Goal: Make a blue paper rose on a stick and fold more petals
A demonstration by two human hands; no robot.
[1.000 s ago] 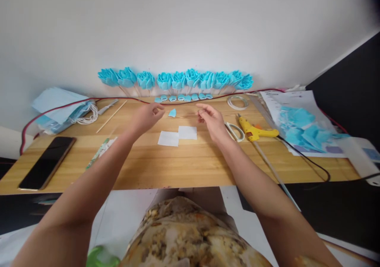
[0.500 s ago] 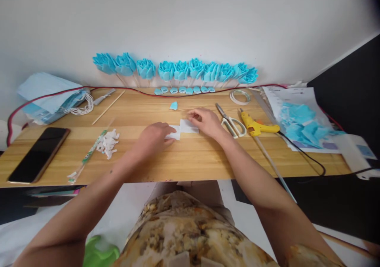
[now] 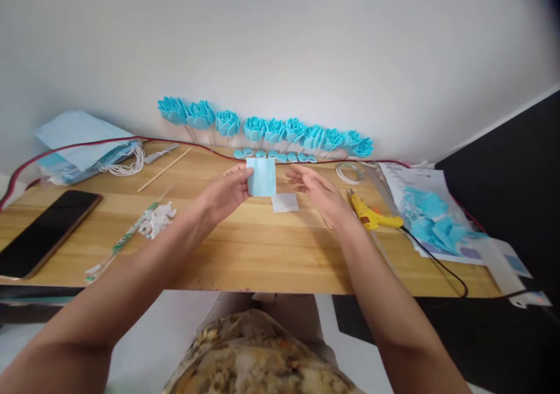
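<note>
Head view: pinching a blue square (image 3: pixel 262 178) by its left edge between thumb and fingers of the left hand (image 3: pixel 230 192), holding it up above the middle of the desk (image 3: pixel 262 254). Holding the right hand (image 3: pixel 321 194) loosely spread near the square's right side, with slightly bent fingers and nothing visible in its grasp. Showing a white square (image 3: pixel 285 204) flat on the desk, to the lower right of the blue one. Showing, farther back, small blue petals (image 3: pixel 292 157) in a row before blue roses (image 3: pixel 295 130) at the wall (image 3: pixel 280 38).
</note>
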